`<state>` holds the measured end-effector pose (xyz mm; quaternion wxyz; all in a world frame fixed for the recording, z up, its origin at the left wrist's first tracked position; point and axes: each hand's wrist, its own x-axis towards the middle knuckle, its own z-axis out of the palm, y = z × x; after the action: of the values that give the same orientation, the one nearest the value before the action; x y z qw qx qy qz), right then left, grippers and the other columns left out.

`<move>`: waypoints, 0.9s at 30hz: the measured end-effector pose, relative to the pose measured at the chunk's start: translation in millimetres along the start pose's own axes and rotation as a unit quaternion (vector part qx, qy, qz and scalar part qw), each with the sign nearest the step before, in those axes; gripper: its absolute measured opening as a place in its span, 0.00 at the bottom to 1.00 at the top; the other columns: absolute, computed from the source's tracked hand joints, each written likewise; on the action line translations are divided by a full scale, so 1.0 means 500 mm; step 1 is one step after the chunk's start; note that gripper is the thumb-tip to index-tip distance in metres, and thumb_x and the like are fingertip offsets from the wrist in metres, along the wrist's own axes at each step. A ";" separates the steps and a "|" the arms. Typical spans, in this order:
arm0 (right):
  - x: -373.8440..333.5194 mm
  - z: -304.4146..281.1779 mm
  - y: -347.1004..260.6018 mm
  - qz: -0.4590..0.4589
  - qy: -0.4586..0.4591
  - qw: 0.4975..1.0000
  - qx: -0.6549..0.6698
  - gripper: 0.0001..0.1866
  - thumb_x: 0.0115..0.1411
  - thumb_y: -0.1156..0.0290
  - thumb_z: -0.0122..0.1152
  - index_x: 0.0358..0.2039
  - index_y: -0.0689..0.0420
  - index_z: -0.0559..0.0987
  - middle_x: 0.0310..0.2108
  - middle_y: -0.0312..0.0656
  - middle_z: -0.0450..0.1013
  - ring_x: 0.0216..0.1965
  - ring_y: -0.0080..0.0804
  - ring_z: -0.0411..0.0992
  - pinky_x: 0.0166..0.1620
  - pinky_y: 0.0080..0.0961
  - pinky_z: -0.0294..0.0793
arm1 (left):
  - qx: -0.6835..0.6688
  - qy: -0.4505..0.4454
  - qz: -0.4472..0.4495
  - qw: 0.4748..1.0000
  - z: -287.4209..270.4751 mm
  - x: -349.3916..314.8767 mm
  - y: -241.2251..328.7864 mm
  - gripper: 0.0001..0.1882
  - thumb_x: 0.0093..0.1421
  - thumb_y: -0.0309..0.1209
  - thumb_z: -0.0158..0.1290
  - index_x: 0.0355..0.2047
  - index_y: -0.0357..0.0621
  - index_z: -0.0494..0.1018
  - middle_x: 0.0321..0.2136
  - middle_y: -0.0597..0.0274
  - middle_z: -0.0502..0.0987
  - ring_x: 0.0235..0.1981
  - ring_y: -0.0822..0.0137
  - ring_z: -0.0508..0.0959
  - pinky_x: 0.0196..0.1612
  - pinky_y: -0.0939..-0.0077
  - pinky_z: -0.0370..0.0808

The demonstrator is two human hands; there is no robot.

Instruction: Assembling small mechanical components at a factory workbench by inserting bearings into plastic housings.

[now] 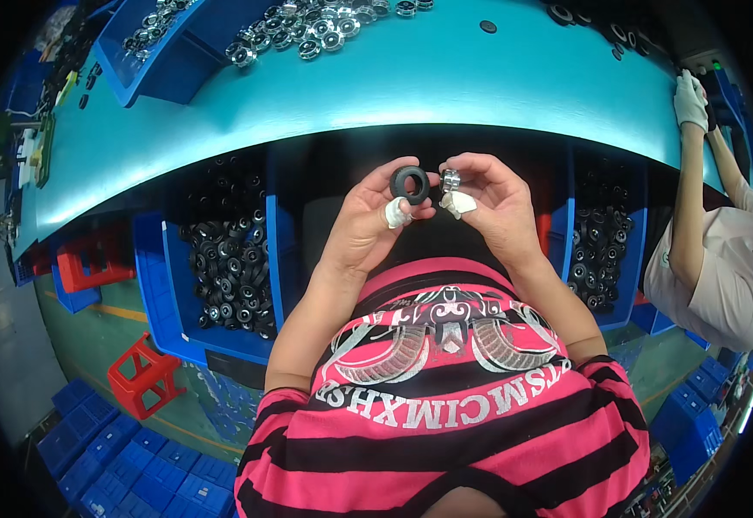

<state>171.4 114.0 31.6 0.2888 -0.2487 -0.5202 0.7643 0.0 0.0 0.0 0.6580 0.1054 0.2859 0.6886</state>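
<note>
Up close before the chest, the left hand [368,216] pinches a black rubber ring [410,184]; the right hand [497,203] grips a small shiny metal bearing [450,180] just beside it. Aligning them squarely should ease fitting.

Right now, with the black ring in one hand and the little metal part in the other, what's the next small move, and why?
Probably bring the two together: move the shiny metal part in the right hand leftward toward the hole of the black ring pinched upright by the left hand. They sit side by side at nearly the same height, with only a narrow gap between them.
</note>
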 end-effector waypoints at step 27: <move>-0.001 0.014 -0.010 -0.093 0.003 0.984 -0.150 0.19 0.55 0.82 0.68 0.48 0.62 0.80 0.46 0.40 0.72 0.42 0.25 0.76 0.46 0.22 0.80 | -0.004 -0.019 0.032 0.999 -0.002 0.002 -0.007 0.29 0.69 0.42 0.53 0.63 0.35 0.65 0.51 0.50 0.77 0.47 0.63 0.80 0.54 0.64 0.78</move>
<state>167.9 110.5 38.7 0.3201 -0.2422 -0.6491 0.6462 2.1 0.4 -2.9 0.6415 0.1246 0.2670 0.7083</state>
